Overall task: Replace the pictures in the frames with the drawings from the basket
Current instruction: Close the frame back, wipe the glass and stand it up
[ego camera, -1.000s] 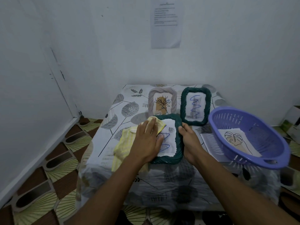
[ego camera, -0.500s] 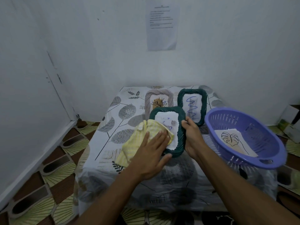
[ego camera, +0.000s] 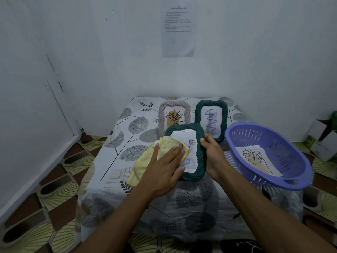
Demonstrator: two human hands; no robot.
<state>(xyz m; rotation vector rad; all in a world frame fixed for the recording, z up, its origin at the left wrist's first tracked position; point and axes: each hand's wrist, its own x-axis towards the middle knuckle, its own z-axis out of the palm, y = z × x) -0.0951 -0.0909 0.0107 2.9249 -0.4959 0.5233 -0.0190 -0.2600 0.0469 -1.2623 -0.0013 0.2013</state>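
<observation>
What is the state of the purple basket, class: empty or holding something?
Holding something: a leaf drawing lies inside the purple basket, on its floor.

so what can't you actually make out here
Head view: the picture in the near green frame is half covered by the yellow cloth and left hand.
Head view: print on the wall sheet is too small to read.
Head view: the leaf drawing hides whatever lies under it in the basket.

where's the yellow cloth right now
In the head view the yellow cloth lies left of centre on the table, pressed under the left hand against the near green frame.
</observation>
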